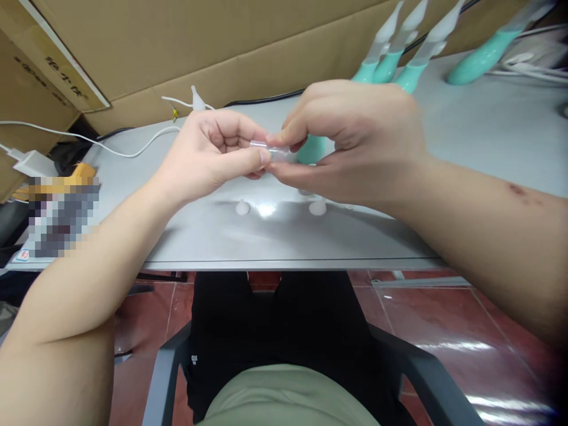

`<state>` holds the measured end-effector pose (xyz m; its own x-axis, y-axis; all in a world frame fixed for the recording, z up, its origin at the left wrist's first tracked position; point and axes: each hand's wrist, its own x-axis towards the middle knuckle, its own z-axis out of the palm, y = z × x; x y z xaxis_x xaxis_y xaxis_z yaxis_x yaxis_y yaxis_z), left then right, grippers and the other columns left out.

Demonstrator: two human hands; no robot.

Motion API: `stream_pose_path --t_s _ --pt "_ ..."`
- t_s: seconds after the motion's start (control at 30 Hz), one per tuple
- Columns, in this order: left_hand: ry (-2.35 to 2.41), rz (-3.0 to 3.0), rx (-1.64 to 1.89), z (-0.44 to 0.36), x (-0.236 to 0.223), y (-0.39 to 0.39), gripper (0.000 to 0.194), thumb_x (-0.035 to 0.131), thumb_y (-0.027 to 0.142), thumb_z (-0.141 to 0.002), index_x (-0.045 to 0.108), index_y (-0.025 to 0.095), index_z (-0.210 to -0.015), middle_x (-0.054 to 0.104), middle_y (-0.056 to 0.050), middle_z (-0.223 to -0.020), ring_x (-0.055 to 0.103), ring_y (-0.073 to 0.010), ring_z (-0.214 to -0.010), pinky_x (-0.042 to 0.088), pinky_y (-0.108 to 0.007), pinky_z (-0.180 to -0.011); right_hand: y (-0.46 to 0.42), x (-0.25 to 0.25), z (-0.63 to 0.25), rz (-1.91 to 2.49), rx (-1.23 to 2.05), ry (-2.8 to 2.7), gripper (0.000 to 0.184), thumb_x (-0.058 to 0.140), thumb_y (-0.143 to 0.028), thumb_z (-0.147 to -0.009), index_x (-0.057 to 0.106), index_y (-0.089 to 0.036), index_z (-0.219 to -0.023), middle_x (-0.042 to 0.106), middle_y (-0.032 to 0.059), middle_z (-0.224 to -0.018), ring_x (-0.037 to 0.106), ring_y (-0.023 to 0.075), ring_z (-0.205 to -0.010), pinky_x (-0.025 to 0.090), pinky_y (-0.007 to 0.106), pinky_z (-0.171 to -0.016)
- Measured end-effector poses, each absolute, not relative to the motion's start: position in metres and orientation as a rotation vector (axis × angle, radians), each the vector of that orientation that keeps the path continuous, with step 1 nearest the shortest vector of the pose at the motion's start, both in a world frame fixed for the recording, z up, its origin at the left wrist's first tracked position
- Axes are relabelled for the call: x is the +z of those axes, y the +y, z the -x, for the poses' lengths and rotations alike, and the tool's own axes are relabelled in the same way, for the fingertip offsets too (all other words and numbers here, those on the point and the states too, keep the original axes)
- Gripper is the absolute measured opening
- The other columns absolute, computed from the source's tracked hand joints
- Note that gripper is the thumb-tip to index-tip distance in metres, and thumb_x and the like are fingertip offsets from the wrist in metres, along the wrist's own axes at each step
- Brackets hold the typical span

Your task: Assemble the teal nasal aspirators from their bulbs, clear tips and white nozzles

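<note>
In front of my chest, above the table, both hands meet at a small clear plastic tube [279, 154]. My left hand [217, 142] pinches its left end between thumb and fingers. My right hand [350, 139] is closed on the right end, its thumb and fingertips touching the tube. A teal body [313, 149] shows through the gap of my right hand; whether the hand touches it I cannot tell. Below the hands, two small white caps [242, 207] lie on the grey table [284, 239].
Several teal nasal aspirators [410, 74] with clear cups and white tips stand at the back right; another [483, 56] leans farther right. A white tip [197, 99] stands behind my left hand. White cables [133, 155], a charger [35, 164] and a cardboard wall [222, 44] are around.
</note>
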<state>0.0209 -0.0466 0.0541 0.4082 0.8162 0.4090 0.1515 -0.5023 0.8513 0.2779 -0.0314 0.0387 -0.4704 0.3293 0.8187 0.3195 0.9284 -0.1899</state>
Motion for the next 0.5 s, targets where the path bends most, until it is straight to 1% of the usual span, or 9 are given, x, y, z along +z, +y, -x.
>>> stream_pose_path --t_s 0.1,0.17,0.23,0.33,0.43,0.5 --pt "0.840 -1.893 1.113 -0.0209 0.0522 -0.0462 0.013 0.101 0.036 -0.093 0.092 0.028 -0.097 0.089 0.000 -0.089 0.095 -0.0251 -0.084 0.088 -0.049 -0.085 -0.0319 0.0395 -0.2779 0.426 0.051 -2.092 0.015 0.086 -0.025 -0.098 0.072 -0.029 -0.092 0.081 0.0018 -0.097 0.077 0.0226 -0.090 0.064 0.041 -0.080" --pt "0.814 -1.854 1.107 -0.0196 0.0512 -0.0456 0.012 0.100 0.037 -0.096 0.093 0.027 -0.099 0.090 0.000 -0.091 0.095 -0.0240 -0.086 0.089 -0.048 -0.088 -0.0317 0.0408 -0.2783 0.443 0.074 -2.092 0.016 0.085 -0.026 -0.098 0.071 -0.030 -0.093 0.079 0.0018 -0.096 0.076 0.0234 -0.090 0.065 0.042 -0.081" --pt "0.792 -1.824 1.095 -0.0179 0.0510 -0.0447 0.011 0.100 0.037 -0.098 0.095 0.028 -0.101 0.091 0.001 -0.094 0.094 -0.0220 -0.085 0.088 -0.045 -0.087 -0.0320 0.0420 -0.2789 0.488 0.085 -2.098 0.017 0.085 -0.031 -0.101 0.070 -0.031 -0.092 0.078 0.0024 -0.095 0.076 0.0245 -0.091 0.064 0.044 -0.083" --pt "0.794 -1.824 1.087 -0.0168 0.0520 -0.0437 0.009 0.102 0.033 -0.094 0.097 0.029 -0.100 0.093 0.001 -0.095 0.092 -0.0201 -0.083 0.087 -0.041 -0.084 -0.0329 0.0430 -0.2794 0.531 0.091 -2.124 0.019 0.082 -0.036 -0.103 0.068 -0.031 -0.092 0.077 0.0034 -0.094 0.075 0.0245 -0.093 0.065 0.044 -0.086" --pt "0.824 -1.853 1.105 -0.0183 0.0533 -0.0439 0.010 0.102 0.033 -0.091 0.094 0.030 -0.097 0.090 0.001 -0.090 0.091 -0.0213 -0.081 0.086 -0.044 -0.084 -0.0317 0.0435 -0.2788 0.549 0.087 -2.136 0.016 0.081 -0.036 -0.103 0.069 -0.031 -0.093 0.076 0.0035 -0.094 0.073 0.0243 -0.093 0.065 0.043 -0.089" --pt "0.838 -1.882 1.113 -0.0199 0.0540 -0.0448 0.013 0.102 0.037 -0.092 0.092 0.029 -0.095 0.089 0.001 -0.089 0.090 -0.0229 -0.081 0.086 -0.048 -0.084 -0.0295 0.0438 -0.2776 0.557 0.092 -2.152 0.023 0.087 -0.040 -0.100 0.067 -0.030 -0.091 0.075 0.0029 -0.092 0.070 0.0237 -0.090 0.064 0.042 -0.086"
